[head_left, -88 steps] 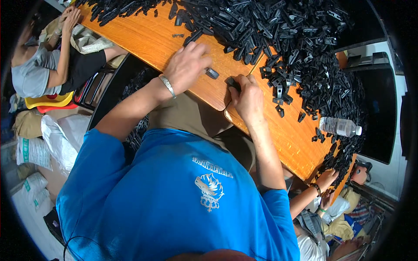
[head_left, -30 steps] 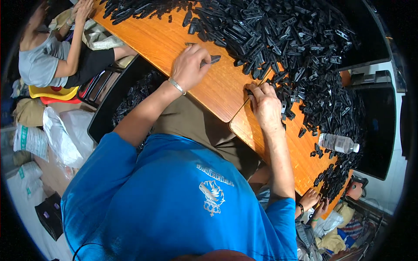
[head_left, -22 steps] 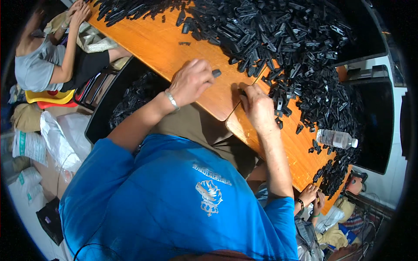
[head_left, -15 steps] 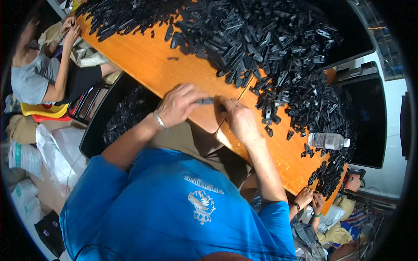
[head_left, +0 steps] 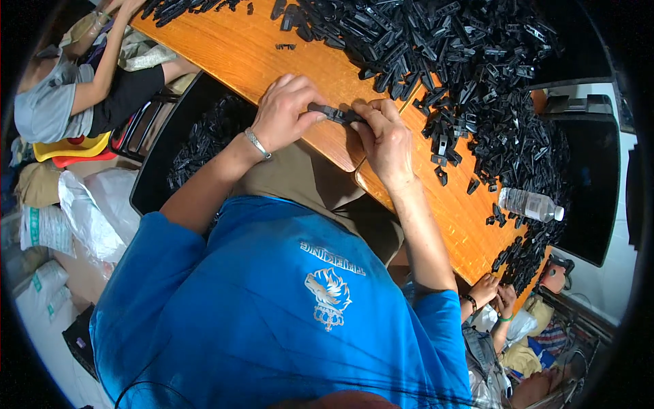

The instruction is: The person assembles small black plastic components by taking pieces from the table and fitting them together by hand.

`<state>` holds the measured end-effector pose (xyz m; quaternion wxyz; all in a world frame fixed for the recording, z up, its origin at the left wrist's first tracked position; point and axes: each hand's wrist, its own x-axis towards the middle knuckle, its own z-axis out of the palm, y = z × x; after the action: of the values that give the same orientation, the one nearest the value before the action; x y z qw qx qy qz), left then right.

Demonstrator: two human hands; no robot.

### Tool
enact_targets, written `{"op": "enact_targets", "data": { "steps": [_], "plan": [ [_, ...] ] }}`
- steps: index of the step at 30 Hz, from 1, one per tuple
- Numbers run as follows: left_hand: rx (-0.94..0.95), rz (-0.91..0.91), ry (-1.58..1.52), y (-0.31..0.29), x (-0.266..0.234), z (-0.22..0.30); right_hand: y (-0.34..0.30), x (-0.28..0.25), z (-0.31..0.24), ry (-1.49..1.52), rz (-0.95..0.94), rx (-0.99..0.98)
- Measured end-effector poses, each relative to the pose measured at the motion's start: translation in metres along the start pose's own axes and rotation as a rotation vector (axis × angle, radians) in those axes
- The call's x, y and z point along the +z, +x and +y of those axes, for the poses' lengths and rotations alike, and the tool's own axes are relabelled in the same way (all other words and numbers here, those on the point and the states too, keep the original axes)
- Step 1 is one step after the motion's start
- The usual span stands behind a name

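My left hand (head_left: 285, 114) pinches one end of a small, long black plastic part (head_left: 332, 113) between thumb and fingers. My right hand (head_left: 385, 136) has its thumb and fingers closed at the other end of that part, so it spans the gap between both hands. The fingertips hide its right end. Both hands are just above the near edge of the orange wooden table (head_left: 225, 58). A heap of similar black plastic parts (head_left: 436, 51) lies beyond them. One small loose black piece (head_left: 285, 46) rests on the wood ahead of my left hand.
A clear plastic bottle (head_left: 528, 204) lies on its side at the heap's right. Below the table edge, a black bin (head_left: 160, 174) holds more parts. One person sits at the left; another person's hands (head_left: 494, 296) work at the table's right end. White sacks (head_left: 99, 211) stand on the left.
Both hands have come closer together. My right hand, apart from the part before, now grips its right end. The view has shifted slightly.
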<state>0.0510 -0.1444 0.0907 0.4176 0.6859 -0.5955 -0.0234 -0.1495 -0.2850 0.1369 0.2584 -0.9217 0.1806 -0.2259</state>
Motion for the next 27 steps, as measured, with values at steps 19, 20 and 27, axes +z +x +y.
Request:
{"op": "enact_targets", "data": {
  "steps": [19,20,27],
  "plan": [
    [-0.015,0.048,-0.044,0.004,0.007,-0.007,0.03,0.033,0.012,-0.112,0.017,-0.246],
    [-0.011,0.026,-0.035,0.005,0.004,-0.01,0.031,0.036,0.01,-0.134,0.001,-0.221],
    [-0.106,-0.402,0.073,-0.009,-0.122,-0.041,-0.001,0.009,0.023,0.005,0.009,-0.117]
  ]
}}
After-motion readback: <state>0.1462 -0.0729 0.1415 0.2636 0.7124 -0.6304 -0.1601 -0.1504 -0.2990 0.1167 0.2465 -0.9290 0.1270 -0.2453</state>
